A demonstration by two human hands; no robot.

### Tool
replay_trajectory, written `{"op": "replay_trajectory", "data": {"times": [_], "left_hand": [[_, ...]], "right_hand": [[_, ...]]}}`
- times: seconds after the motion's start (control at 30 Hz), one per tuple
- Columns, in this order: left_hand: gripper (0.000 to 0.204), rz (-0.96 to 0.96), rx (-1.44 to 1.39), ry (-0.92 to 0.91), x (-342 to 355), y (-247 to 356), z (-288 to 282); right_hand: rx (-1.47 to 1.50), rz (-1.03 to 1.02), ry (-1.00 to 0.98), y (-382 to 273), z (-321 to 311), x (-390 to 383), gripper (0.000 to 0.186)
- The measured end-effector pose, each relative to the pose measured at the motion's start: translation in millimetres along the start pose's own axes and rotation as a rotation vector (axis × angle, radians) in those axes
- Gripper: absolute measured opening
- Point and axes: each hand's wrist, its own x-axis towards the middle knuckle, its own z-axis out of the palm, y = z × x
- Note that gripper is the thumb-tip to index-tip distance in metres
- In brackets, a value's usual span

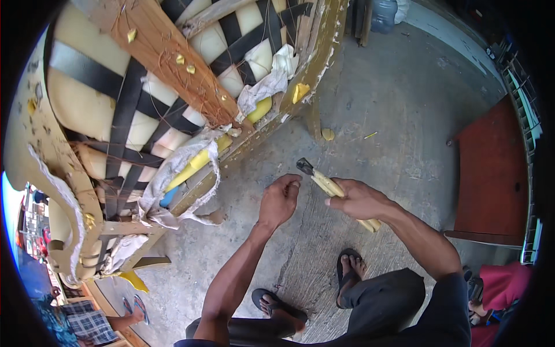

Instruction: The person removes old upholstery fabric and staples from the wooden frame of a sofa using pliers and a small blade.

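Note:
My right hand [352, 199] is closed around a hand tool [328, 186] with cream handles and a dark metal head, angled up and left. Just left of the tool head, my left hand [280, 196] has its fingers curled together; whether anything small is between them is hidden. Above both hands, at the upper left, is a stripped chair or sofa frame [144, 34] with woven black straps [133, 87], pale padding [81, 46], torn white fabric [196, 179] and yellow foam [191, 170] along its rail.
A red-brown wooden cabinet [491, 173] stands at right on the concrete floor [393, 115]. A blue water jug [384, 14] is at the top. A person in plaid shorts [87, 324] is at lower left; another in pink [500, 286] is at lower right.

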Motion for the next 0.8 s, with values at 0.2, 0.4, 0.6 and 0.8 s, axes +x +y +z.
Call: {"op": "replay_trajectory", "data": {"times": [0.2,0.4,0.6,0.8], "left_hand": [[0.023,-0.061,-0.047,-0.256,-40.5,-89.9,22.6],[0.024,0.299,0.353,0.353,-28.2,-53.6,-36.8],[0.036,0.444,0.671,1.031,13.2,0.3,-95.6],[0.022,0.554,1.038,0.936,25.9,-43.0,-110.1]], "right_hand": [[0.519,0.214,0.056,66.7,56.6,57.1,0.016],[0.492,0.241,0.245,70.6,56.7,52.1,0.012],[0.497,-0.127,0.227,21.8,36.7,52.8,0.02],[0.517,-0.154,0.095,-13.4,39.1,62.3,0.032]]}}
